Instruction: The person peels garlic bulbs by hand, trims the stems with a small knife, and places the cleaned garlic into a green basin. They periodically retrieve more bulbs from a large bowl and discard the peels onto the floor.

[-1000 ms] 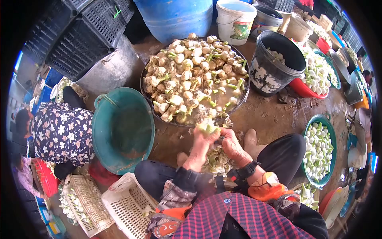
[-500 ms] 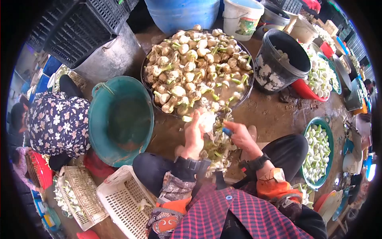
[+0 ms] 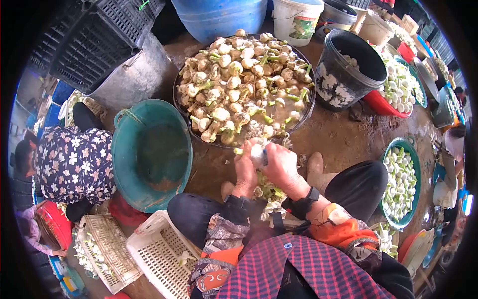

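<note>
My left hand (image 3: 245,172) is closed around a white garlic bulb (image 3: 257,152), whose short green stem sticks out to the left. My right hand (image 3: 283,169) is wrapped round a small blue-handled tool, probably a knife, pressed against the bulb's right side; its blade cannot be made out. Just beyond both hands is a wide dark basin (image 3: 312,107) full of muddy, unpeeled bulbs with cut green stems, some lying in brown water. Below my hands, between my legs, lies a heap of peeled skins and leaf scraps (image 3: 271,192).
Left of me stand a green tub (image 3: 122,164) with a little murky water and a white plastic crate (image 3: 149,249). A teal basin (image 3: 417,194) of cleaned white bulbs is on my right. Beyond are a black bucket (image 3: 332,74) and a blue barrel (image 3: 219,20). A person in a floral top (image 3: 74,159) sits at left.
My right hand has moved left and up, bringing the blue-handled tool from beside the bulb against it. My left hand still holds the bulb. The view has shifted slightly.
</note>
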### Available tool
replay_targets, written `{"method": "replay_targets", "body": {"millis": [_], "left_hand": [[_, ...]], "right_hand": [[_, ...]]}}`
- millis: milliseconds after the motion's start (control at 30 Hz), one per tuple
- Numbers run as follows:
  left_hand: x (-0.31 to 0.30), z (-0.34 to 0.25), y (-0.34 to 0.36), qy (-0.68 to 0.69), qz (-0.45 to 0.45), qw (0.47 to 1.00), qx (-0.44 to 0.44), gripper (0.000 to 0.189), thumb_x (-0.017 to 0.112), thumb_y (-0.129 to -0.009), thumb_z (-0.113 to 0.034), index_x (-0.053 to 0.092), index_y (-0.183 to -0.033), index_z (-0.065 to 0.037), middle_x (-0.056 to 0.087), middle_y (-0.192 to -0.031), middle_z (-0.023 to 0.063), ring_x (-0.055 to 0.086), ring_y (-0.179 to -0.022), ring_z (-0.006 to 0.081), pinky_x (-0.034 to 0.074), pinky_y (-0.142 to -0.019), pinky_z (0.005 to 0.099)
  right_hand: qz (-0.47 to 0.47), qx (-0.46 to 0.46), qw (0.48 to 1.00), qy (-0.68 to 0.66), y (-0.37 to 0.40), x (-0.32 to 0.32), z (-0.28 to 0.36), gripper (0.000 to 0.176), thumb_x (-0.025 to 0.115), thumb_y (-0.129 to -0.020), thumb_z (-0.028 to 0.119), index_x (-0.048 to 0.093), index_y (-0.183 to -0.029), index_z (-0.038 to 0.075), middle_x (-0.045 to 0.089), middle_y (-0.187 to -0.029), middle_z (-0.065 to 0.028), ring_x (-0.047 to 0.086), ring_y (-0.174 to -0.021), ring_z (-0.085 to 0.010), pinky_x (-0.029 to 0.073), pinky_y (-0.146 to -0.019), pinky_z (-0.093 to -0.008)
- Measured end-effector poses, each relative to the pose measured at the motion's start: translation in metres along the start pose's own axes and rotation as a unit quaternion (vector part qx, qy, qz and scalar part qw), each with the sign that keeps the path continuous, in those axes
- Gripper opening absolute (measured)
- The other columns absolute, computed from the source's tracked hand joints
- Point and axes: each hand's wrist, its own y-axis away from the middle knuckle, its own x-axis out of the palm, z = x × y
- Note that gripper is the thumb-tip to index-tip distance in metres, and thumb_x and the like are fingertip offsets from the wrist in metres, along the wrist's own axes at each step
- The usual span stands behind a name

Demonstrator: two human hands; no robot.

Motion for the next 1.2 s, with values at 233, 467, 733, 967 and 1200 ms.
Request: {"method": "replay_targets", "body": {"millis": [233,467,733,967,1200], "left_hand": [[-0.013,-0.027,-0.007,0.394,0.194,0.893,-0.099,0.053,0.039,-0.091,-0.045,0.050,-0.120,-0.002,0.051,-0.125,0.0160,0.036,-0.125,0.0386,0.030,-0.100,0.0586],[-0.016,-0.026,-0.012,0.334,0.176,0.922,-0.088,0.055,0.033,-0.091,-0.048,0.049,-0.119,-0.004,0.043,-0.135,0.0099,0.033,-0.130,0.0300,0.027,-0.100,0.0604],[-0.002,-0.015,-0.005,0.296,0.054,0.946,-0.123,0.057,0.033,-0.093,-0.048,0.047,-0.118,0.001,0.047,-0.128,0.0189,0.043,-0.120,0.0340,0.033,-0.101,0.0483],[-0.033,0.007,-0.034,0.278,0.009,0.957,-0.077,0.057,0.032,-0.092,-0.053,0.050,-0.111,-0.002,0.056,-0.115,0.0181,0.053,-0.106,0.0350,0.044,-0.090,0.0510],[-0.032,0.002,-0.029,0.371,0.064,0.920,-0.112,0.054,0.039,-0.089,-0.055,0.051,-0.110,-0.006,0.057,-0.110,0.0173,0.055,-0.103,0.0354,0.045,-0.088,0.0532]], "right_hand": [[-0.004,0.146,0.579,-0.802,0.023,-0.044,-0.037,0.023,0.051,-0.088,0.021,0.054,-0.100,0.001,0.052,-0.068,-0.0023,0.053,-0.063,-0.0159,0.050,-0.059,-0.0359],[0.330,0.083,0.938,0.069,0.042,-0.040,-0.075,0.032,0.064,-0.073,0.017,0.058,-0.102,0.006,0.067,-0.085,-0.0096,0.064,-0.082,-0.0225,0.050,-0.071,-0.0354],[0.061,0.163,0.772,-0.612,0.002,0.010,-0.010,0.020,0.055,-0.082,-0.001,0.055,-0.102,0.001,0.061,-0.092,-0.0065,0.059,-0.080,-0.0159,0.050,-0.070,-0.0294],[0.014,0.200,0.487,-0.850,-0.009,-0.030,-0.016,0.012,0.048,-0.087,0.003,0.055,-0.097,0.001,0.061,-0.078,-0.0093,0.060,-0.062,-0.0190,0.052,-0.055,-0.0309],[0.240,0.052,0.964,-0.100,0.033,0.010,-0.085,0.039,0.061,-0.076,0.007,0.055,-0.114,0.003,0.062,-0.102,-0.0192,0.062,-0.091,-0.0297,0.049,-0.079,-0.0364]]}}
